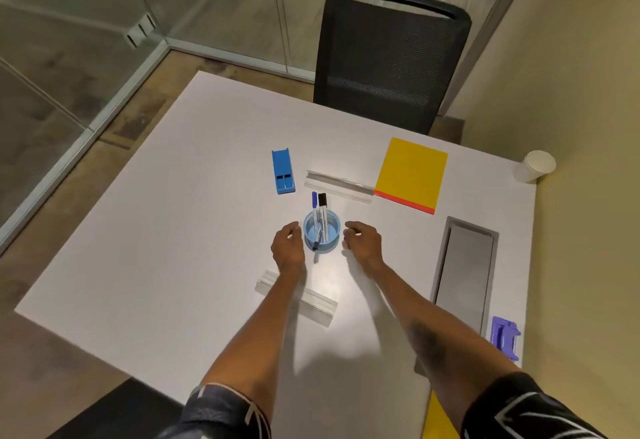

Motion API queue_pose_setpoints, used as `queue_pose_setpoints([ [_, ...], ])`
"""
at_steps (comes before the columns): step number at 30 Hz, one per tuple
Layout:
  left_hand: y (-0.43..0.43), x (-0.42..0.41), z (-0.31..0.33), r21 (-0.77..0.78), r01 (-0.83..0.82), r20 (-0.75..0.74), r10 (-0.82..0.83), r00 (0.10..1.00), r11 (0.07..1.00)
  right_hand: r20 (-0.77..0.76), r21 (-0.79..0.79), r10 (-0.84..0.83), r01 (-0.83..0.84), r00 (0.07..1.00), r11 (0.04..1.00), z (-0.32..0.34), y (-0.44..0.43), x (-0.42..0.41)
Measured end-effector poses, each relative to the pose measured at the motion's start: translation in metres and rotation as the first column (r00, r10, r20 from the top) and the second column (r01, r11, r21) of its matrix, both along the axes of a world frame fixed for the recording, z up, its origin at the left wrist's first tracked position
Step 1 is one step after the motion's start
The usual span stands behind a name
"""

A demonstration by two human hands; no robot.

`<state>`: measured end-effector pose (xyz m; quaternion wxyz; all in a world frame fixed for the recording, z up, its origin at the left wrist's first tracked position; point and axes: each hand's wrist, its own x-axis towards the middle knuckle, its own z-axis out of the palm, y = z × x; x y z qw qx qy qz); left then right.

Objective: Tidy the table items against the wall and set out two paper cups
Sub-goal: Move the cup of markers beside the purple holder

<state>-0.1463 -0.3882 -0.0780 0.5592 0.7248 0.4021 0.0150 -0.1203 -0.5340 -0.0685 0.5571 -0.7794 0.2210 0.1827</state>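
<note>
The left hand (286,244) and right hand (363,240), fingers curled apart and empty, flank the round blue mesh pen cup (321,233) mid-table; squeeze low so its markers stay upright. Its way to the wall passes the yellow square pad (411,174) behind-right and the grey cable hatch (465,272) right; a white paper cup (534,166) stands far right.

— Where's the pen cup (321,235)?
— Mid-counter (173,231), two pens (319,217) in it, hands (287,244) either side.
— And the paper cup (534,166)?
— Far right, against the wall (588,127), right of the notepad (410,175).
</note>
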Motion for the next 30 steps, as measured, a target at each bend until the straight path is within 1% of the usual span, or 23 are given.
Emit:
queue_pose_setpoints([
  [2, 0.001, 0.004, -0.004, -0.004, 0.024, 0.001, -0.024, 1.000, 1.000, -0.038, 0.046, -0.043, 0.044, 0.998, 0.998, -0.002, 0.006, 0.005],
  [7, -0.004, 0.008, -0.006, -0.045, 0.017, 0.014, -0.017, 1.000, 0.999, -0.098, 0.080, -0.086, 0.094, 0.991, 0.992, -0.004, 0.018, 0.013],
  [11, -0.006, 0.009, -0.003, -0.057, 0.015, 0.001, -0.015, 1.000, 0.998, -0.108, 0.083, -0.101, 0.110, 0.989, 0.990, -0.005, 0.018, 0.014],
  [16, -0.019, 0.014, 0.008, -0.034, 0.087, 0.005, -0.087, 0.996, 0.996, -0.073, 0.091, -0.153, 0.159, 0.985, 0.983, 0.002, 0.002, 0.008],
  [20, -0.046, 0.018, 0.017, -0.012, 0.170, 0.004, -0.170, 0.986, 0.985, -0.044, 0.041, -0.188, 0.190, 0.981, 0.981, 0.011, -0.025, 0.005],
  [24, -0.086, 0.017, 0.024, -0.014, 0.275, 0.012, -0.275, 0.962, 0.961, -0.025, 0.058, -0.301, 0.302, 0.953, 0.952, 0.017, -0.065, -0.006],
  [30, -0.158, 0.013, 0.027, -0.099, 0.415, 0.028, -0.414, 0.910, 0.904, -0.035, 0.028, -0.410, 0.411, 0.911, 0.911, 0.024, -0.139, -0.025],
])
